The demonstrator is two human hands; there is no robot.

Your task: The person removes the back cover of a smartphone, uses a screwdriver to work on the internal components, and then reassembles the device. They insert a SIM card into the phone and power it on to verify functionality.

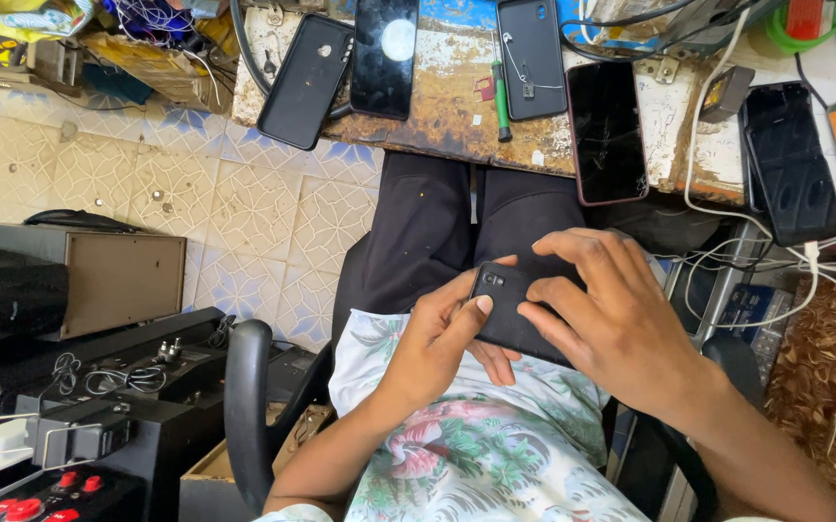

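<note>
I see both hands working over my lap, above the floral shirt (476,454). My left hand (442,333) clamps a black phone (515,304) from its left edge, thumb across the back beside the camera, fingers curled underneath. My right hand (611,314) covers the phone's right side, fingers closed over its upper edge. The phone lies back-up, just above my black trousers (428,222). Beyond my knees, a worn workbench (447,106) carries several dark phones: one (304,79) overhanging the near edge, another (607,130) with screen up, and a green screwdriver (501,101) between them. White cables (727,208) trail at right.
</note>
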